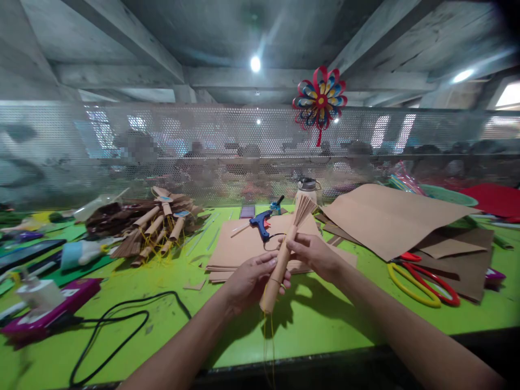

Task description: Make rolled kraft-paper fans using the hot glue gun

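Note:
A rolled brown paper tube (pixel 280 269) with a pleated, fanned top and yellow string hanging from its lower end is held tilted above the table. My left hand (pixel 252 279) wraps its fingers around the lower part of the tube. Higher up, just below the pleats, my right hand (pixel 312 253) pinches it. Behind the hands, a blue glue gun (pixel 260 225) lies on a stack of brown paper sheets (pixel 231 246). Finished-looking tubes of the same kind, tied with yellow string, form a pile (pixel 164 222) at the left.
Red- and yellow-handled scissors (pixel 424 281) lie by large brown paper sheets (pixel 390 216) at the right. A purple power strip (pixel 52 314) and black cable (pixel 122 309) occupy the left front. A bottle (pixel 307 188) stands before the perforated metal screen (pixel 211 141), where a paper flower (pixel 320 100) hangs.

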Motion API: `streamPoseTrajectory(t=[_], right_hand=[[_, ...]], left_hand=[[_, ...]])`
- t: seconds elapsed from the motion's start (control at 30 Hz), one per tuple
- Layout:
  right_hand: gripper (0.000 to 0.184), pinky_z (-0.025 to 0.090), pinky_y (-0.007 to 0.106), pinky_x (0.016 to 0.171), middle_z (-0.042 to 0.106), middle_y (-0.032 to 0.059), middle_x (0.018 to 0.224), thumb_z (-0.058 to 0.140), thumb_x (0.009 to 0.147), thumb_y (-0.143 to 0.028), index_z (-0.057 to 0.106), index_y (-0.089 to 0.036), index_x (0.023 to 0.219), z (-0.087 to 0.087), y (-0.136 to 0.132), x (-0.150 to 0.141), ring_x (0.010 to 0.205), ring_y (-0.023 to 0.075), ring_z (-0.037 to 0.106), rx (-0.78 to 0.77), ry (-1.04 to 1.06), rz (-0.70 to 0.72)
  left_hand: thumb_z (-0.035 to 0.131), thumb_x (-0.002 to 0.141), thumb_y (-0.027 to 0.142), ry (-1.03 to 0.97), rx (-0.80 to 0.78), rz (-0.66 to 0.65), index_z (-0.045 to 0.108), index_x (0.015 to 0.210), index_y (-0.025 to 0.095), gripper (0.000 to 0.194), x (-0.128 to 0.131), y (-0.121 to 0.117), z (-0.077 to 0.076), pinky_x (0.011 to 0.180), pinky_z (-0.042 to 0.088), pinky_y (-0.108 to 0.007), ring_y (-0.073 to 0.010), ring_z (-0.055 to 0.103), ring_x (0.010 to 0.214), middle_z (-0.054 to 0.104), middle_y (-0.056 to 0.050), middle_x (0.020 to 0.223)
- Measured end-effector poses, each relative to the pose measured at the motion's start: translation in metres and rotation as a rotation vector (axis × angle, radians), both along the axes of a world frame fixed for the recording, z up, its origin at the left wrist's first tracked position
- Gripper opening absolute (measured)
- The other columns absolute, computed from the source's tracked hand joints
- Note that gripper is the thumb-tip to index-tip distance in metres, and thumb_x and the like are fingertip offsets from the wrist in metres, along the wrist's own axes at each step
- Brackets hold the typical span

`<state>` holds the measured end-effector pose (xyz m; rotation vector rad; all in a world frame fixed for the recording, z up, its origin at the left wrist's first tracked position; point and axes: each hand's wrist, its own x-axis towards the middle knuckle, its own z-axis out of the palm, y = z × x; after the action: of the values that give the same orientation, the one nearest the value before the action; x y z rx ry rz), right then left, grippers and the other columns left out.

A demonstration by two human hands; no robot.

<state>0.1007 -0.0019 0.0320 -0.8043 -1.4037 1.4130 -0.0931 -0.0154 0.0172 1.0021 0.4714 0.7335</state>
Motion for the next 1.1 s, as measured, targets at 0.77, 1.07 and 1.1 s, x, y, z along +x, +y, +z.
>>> streamPoseTrajectory(t=[0.77, 1.07, 1.1], right_hand=[[0.042, 0.049, 0.035, 0.082, 0.064, 0.0130, 0.111, 0.072, 0.078, -0.041, 0.065, -0.014, 0.110, -0.003, 0.011, -0.002, 0.089, 0.0188, 0.063, 0.008, 0.087, 0.295], [0.039, 0.048, 0.035, 0.080, 0.068, 0.0104, 0.097, 0.073, 0.075, -0.043, 0.071, -0.014, 0.101, -0.010, 0.018, 0.004, 0.084, 0.0180, 0.061, 0.064, 0.090, 0.059], [0.038, 0.048, 0.034, 0.078, 0.068, 0.0091, 0.090, 0.072, 0.075, -0.045, 0.071, -0.014, 0.097, -0.012, 0.018, 0.003, 0.080, 0.0169, 0.061, 0.054, 0.067, 0.018]], left_hand=[[0.053, 0.091, 0.032, -0.037, -0.035, 0.051, 0.059, 0.108, 0.009, 0.029, 0.004, -0.003, -0.004, 0.070, 0.052, -0.031, -0.0203, 0.067, 0.075, 0.066, -0.014, 0.084], [0.068, 0.081, 0.033, 0.022, 0.084, 0.255, 0.056, 0.113, 0.018, 0.037, 0.010, -0.001, -0.004, 0.070, 0.052, -0.028, -0.0171, 0.065, 0.078, 0.066, -0.008, 0.091], [0.069, 0.081, 0.034, 0.026, 0.084, 0.282, 0.055, 0.112, 0.018, 0.038, 0.011, 0.000, -0.004, 0.071, 0.052, -0.029, -0.0171, 0.066, 0.077, 0.067, -0.009, 0.092]])
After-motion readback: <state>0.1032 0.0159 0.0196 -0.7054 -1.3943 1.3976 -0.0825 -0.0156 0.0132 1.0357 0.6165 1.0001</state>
